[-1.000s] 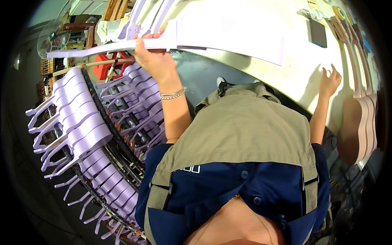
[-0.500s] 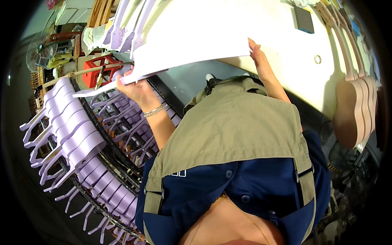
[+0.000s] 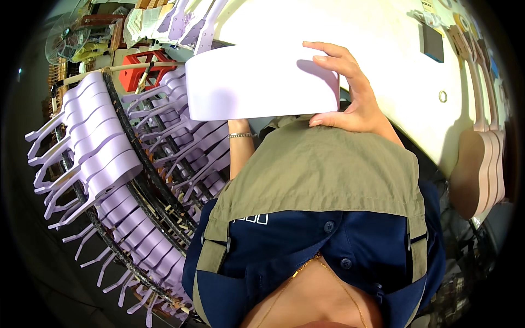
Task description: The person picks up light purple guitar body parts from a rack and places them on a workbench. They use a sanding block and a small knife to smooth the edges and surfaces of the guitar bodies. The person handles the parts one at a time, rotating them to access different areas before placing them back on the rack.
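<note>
In front of my chest I hold a lilac ukulele point(image 3: 257, 87), its smooth curved side turned toward me. My right hand point(image 3: 358, 93) is closed round the right end of its body, fingers over the side and thumb at the lower edge. Behind the body goes my left hand point(image 3: 239, 126); only the wrist with a bracelet shows below it. The left fingers are hidden now, but half a second ago they gripped the neck. The neck cannot be seen at present.
On my left stands a rack point(image 3: 123, 93) with black padded bars, carrying rows of lilac ukuleles point(image 3: 104, 139). Brown ukuleles point(image 3: 478, 169) lean at the right edge of a pale table point(image 3: 404, 65). A dark block point(image 3: 432, 42) and a small ring point(image 3: 443, 96) lie on it. Behind the rack is a red stool point(image 3: 131, 74).
The ukulele has come nearer and rolled, so its broad side now faces me and covers my left hand. My right hand has shifted from the far edge to span the body's end.
</note>
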`<action>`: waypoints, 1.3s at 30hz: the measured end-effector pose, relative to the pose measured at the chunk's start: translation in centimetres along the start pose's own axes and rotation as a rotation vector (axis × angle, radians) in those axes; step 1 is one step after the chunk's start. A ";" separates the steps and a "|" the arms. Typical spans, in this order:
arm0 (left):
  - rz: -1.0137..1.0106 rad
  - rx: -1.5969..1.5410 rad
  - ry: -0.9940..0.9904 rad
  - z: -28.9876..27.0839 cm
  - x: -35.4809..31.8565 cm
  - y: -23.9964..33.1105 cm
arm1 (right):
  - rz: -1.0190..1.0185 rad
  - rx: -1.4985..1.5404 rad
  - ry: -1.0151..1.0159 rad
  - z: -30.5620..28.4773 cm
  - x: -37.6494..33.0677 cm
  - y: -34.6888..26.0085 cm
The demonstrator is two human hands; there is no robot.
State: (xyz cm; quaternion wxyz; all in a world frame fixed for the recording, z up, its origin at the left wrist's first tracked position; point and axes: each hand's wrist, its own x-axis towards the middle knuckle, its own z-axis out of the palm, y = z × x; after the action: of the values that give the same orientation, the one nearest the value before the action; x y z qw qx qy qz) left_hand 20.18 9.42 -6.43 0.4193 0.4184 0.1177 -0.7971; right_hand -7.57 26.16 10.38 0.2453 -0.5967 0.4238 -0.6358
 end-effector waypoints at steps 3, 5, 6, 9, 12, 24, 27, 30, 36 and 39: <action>0.001 -0.049 0.028 -0.1 0.4 -0.2 | 0.023 -0.015 0.004 -0.4 -0.5 0.4; 0.000 -0.087 0.033 -0.1 0.1 -0.2 | 0.020 -0.044 0.005 -0.8 -0.9 1.0; 0.005 -0.101 0.035 0.0 -0.1 -0.2 | 0.035 -0.025 0.035 -0.9 -1.2 1.3; 0.069 -0.110 0.012 1.6 -1.4 -0.4 | 0.045 -0.052 0.104 -1.5 -2.1 2.4; -0.032 -0.096 -0.297 3.2 -2.5 -0.5 | -0.005 -0.349 0.187 -2.7 -2.9 3.3; 0.658 0.554 -0.552 8.8 -8.9 0.5 | 0.464 0.335 0.458 -3.6 -7.1 8.5; 0.763 0.617 -0.753 9.5 -8.1 0.8 | 0.539 0.366 0.458 -3.9 -7.9 9.9; 0.732 0.656 -0.931 10.6 -8.2 0.4 | 0.581 0.390 0.465 -4.4 -8.2 10.0; 0.760 0.813 -1.011 13.5 -9.8 -1.1 | 0.446 0.129 0.421 -6.1 -7.3 8.2; 0.773 0.844 -1.005 15.3 -11.1 -2.7 | 0.418 -0.209 0.372 -6.9 -6.7 7.0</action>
State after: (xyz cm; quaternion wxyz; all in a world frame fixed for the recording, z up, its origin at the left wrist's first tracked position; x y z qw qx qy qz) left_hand 12.77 9.16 11.10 0.4761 0.1415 -0.5571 -0.6655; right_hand -14.51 29.69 1.42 0.2263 -0.3917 0.6383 -0.6228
